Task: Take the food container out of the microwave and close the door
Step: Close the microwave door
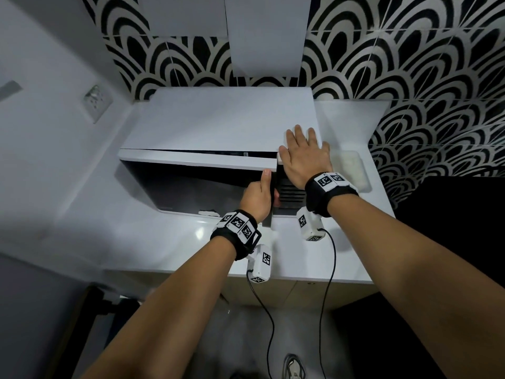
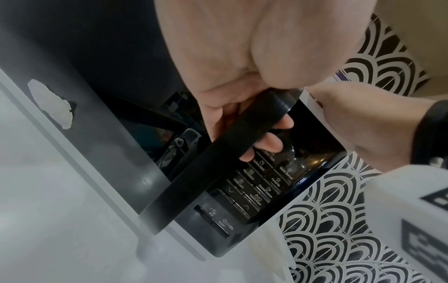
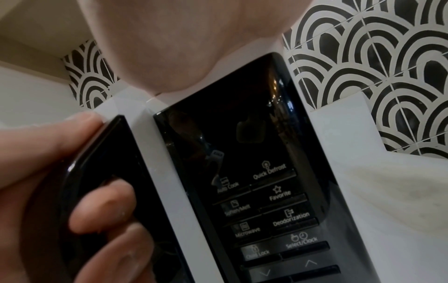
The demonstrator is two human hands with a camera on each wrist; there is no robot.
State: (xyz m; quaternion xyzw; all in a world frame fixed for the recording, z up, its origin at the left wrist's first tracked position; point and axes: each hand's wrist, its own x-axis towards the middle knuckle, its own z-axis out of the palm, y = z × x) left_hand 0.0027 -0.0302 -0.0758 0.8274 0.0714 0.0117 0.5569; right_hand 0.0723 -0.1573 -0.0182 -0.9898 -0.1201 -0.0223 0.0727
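The white microwave [image 1: 218,121] stands on the counter with its dark door [image 1: 191,184] slightly ajar; a thin gap shows along the door's top edge. My left hand [image 1: 258,194] grips the black door handle [image 2: 218,157], fingers [image 2: 266,143] curled behind it and thumb on top. My right hand [image 1: 303,151] lies flat and open on the microwave's top right corner, above the control panel [image 3: 254,172]. A translucent food container [image 1: 352,168] with pale contents sits on the counter right of the microwave, behind my right wrist. The microwave's inside is hidden.
The white counter [image 1: 164,242] runs in front of the microwave. A wall socket [image 1: 97,102] is on the left wall. Black-and-white tiles [image 1: 410,77] back the counter, and a white cabinet [image 1: 267,36] hangs above. A torn sticker patch [image 2: 51,103] marks the door.
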